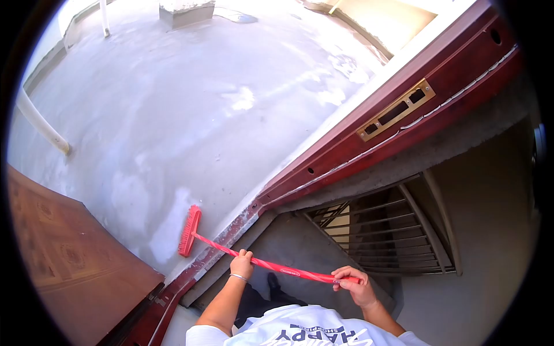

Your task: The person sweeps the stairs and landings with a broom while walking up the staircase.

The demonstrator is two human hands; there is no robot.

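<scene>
A red floor scrub brush (189, 230) reaches out past the doorway, its bristled head over the grey floor just beyond the sill. Whether the bristles touch the floor I cannot tell. Its long red-and-white striped handle (300, 273) slants back toward me. My left hand (242, 264), with a bracelet at the wrist, is closed round the handle on the head side. Near the handle's end, my right hand (354, 284) grips it with bent fingers.
A dark red door frame (346, 132) with a brass strike plate (396, 109) crosses the right side. A brown door (75, 254) stands open at left. Stair railings (398, 230) lie at right. Outside are a white pipe (43, 124) and a concrete block (186, 14).
</scene>
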